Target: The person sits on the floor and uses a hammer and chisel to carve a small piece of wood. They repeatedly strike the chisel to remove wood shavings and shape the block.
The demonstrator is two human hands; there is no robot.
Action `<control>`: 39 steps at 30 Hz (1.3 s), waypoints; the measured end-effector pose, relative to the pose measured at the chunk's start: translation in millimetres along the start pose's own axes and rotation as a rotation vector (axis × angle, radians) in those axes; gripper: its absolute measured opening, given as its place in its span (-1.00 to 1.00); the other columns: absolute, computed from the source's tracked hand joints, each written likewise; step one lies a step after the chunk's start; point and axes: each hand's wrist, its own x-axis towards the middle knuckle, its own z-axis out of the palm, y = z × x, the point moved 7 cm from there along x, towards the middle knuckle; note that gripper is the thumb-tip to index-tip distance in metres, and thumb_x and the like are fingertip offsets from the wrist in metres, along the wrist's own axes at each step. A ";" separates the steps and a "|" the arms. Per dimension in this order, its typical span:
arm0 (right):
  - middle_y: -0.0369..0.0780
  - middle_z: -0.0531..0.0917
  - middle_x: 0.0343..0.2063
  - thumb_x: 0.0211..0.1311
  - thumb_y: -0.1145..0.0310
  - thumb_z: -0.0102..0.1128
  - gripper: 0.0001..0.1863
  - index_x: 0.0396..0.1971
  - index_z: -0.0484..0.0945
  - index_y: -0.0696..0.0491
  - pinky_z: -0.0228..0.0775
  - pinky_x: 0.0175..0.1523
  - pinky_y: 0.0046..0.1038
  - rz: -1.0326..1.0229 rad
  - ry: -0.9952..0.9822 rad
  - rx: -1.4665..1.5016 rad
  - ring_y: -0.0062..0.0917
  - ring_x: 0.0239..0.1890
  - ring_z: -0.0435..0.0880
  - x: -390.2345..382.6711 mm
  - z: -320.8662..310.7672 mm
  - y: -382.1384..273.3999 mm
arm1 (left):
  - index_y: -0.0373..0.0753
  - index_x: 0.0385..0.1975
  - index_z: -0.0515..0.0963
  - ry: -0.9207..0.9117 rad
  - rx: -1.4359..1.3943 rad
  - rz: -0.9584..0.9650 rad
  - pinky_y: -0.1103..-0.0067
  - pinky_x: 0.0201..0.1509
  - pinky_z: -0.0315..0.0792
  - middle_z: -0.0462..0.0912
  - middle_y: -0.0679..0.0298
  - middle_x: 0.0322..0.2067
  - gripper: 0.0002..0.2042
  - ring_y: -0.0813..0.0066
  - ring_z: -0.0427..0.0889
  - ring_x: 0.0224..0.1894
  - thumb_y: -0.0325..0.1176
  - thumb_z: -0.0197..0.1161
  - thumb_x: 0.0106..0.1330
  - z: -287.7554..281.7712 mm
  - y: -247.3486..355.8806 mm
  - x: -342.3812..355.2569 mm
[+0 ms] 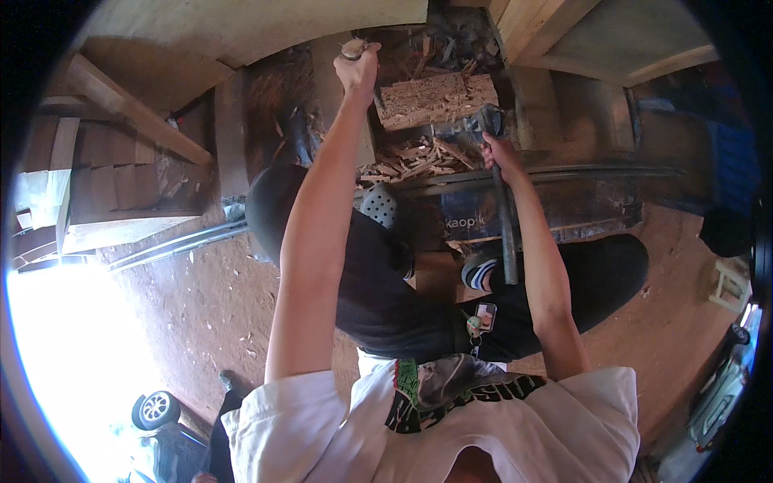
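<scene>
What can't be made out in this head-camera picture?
Head view:
Round-topped tool: middle, hidden by the left hand.
Hammer: gripped section, hidden by the right hand.
Car, lower left: remainder, cut off by the lower edge.
Small card at the lap: its picture, too small.

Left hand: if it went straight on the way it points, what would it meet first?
Probably the pale wooden panel along the top of the picture, just beyond the left hand; one view leaves their depth unclear.
</scene>
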 end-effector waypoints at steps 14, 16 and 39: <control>-0.47 0.34 -0.72 0.32 0.03 0.14 -0.64 -0.45 0.41 0.03 0.07 -0.63 -0.64 0.078 0.024 -0.102 -0.80 -0.73 0.26 -29.2 24.9 -14.5 | -0.21 -0.64 0.43 0.108 0.070 -0.015 0.52 -0.50 0.27 0.48 0.37 -0.66 -0.78 0.61 0.39 -0.60 -0.37 0.36 0.10 -12.8 -41.3 9.7; -0.48 0.34 -0.72 0.31 0.02 0.15 -0.63 -0.45 0.41 0.03 0.07 -0.63 -0.64 0.070 0.029 -0.128 -0.80 -0.73 0.26 -30.4 25.3 -18.4 | -0.20 -0.64 0.42 0.143 0.027 0.039 0.53 -0.50 0.25 0.47 0.39 -0.66 -0.76 0.62 0.37 -0.60 -0.35 0.38 0.11 -13.8 -38.8 8.3; -0.01 0.60 -0.24 0.22 -0.05 0.17 -0.49 -0.22 0.53 0.18 0.42 -0.07 -0.31 -0.312 0.073 -0.935 -0.31 -0.15 0.60 -103.1 154.5 -197.6 | -0.30 -0.66 0.40 0.084 -0.076 0.265 0.52 -0.50 0.29 0.39 0.43 -0.67 -0.83 0.64 0.31 -0.55 -0.45 0.25 0.06 -3.3 -33.3 -21.0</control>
